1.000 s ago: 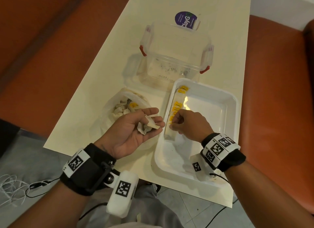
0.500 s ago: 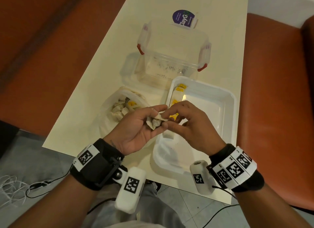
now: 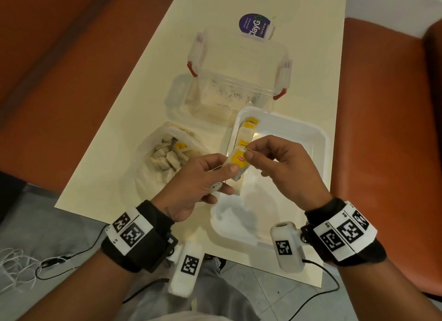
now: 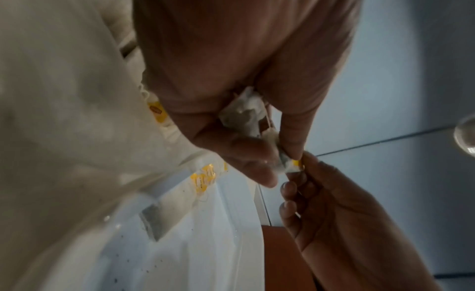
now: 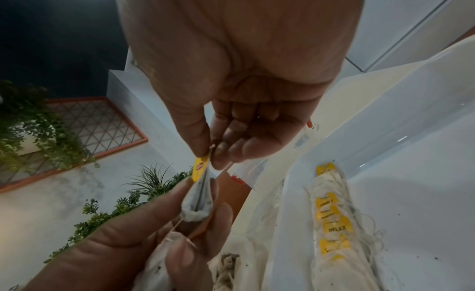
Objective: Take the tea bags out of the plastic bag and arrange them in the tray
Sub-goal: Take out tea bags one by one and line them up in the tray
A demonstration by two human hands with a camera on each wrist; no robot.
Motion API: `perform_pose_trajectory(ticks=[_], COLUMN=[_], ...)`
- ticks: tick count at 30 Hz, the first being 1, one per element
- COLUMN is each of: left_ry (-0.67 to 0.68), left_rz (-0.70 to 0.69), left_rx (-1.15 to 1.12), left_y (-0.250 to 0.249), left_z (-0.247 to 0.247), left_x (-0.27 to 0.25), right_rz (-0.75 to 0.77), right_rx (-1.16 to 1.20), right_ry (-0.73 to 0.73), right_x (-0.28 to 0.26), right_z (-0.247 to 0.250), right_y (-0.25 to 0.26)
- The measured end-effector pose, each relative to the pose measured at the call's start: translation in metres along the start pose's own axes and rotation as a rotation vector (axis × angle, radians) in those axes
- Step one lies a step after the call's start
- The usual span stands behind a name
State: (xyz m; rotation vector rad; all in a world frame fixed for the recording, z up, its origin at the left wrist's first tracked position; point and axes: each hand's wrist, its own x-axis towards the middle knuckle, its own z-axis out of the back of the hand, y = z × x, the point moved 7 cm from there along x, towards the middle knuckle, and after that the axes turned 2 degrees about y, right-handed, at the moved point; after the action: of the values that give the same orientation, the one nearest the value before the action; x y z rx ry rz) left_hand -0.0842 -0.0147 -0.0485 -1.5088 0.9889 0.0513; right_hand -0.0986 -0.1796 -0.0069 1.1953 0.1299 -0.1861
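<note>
Both hands hold one tea bag above the near left of the white tray. My left hand grips its lower end between thumb and fingers and keeps more tea bags bunched in the palm. My right hand pinches the top of its yellow tag with thumb and forefinger. A row of tea bags with yellow tags lies along the tray's left wall. The open plastic bag, with several tea bags inside, sits left of the tray.
A clear plastic box with red clips stands behind the tray, and a purple-labelled packet lies beyond it. Orange seats flank the cream table. Cables trail over the floor near my legs.
My right hand left the row in the tray, came to the left hand and took hold of the tag of a tea bag there. Both hands rose slightly.
</note>
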Motion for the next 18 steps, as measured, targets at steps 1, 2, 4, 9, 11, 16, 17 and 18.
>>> perform_pose_trajectory(ticks=[1, 2, 4, 9, 11, 16, 17, 18], left_ry=[-0.006, -0.012, -0.033, -0.03, -0.003, -0.015, -0.026, -0.049], left_rz=[-0.01, -0.021, -0.047, -0.08, -0.094, -0.111, -0.103, -0.09], left_rx=[0.038, 0.064, 0.096, 0.149, 0.146, 0.138, 0.15, 0.158], left_y=[0.0003, 0.0004, -0.0005, -0.0014, -0.0024, -0.0037, -0.0031, -0.0021], left_z=[-0.0009, -0.0016, -0.0021, -0.0045, -0.0084, -0.0074, -0.0048, -0.0003], left_x=[0.0004, 0.0008, 0.0011, 0.0004, -0.0007, 0.0008, 0.0011, 0.0016], right_rz=[-0.002, -0.008, -0.03, -0.06, -0.052, -0.033, -0.034, -0.037], right_rx=[-0.01, -0.013, -0.001, 0.009, 0.001, 0.0, 0.005, 0.011], right_ry=[-0.004, 0.0, 0.02, 0.08, 0.081, 0.07, 0.064, 0.055], right_x=[0.0001, 0.0, -0.0003, -0.0008, -0.0004, 0.0008, 0.0013, 0.002], right_z=[0.0005, 0.0006, 0.0006, -0.0011, -0.0004, 0.0014, 0.002, 0.0031], right_y=[-0.0008, -0.0015, -0.0026, -0.0017, 0.0002, 0.0044, 0.0043, 0.0034])
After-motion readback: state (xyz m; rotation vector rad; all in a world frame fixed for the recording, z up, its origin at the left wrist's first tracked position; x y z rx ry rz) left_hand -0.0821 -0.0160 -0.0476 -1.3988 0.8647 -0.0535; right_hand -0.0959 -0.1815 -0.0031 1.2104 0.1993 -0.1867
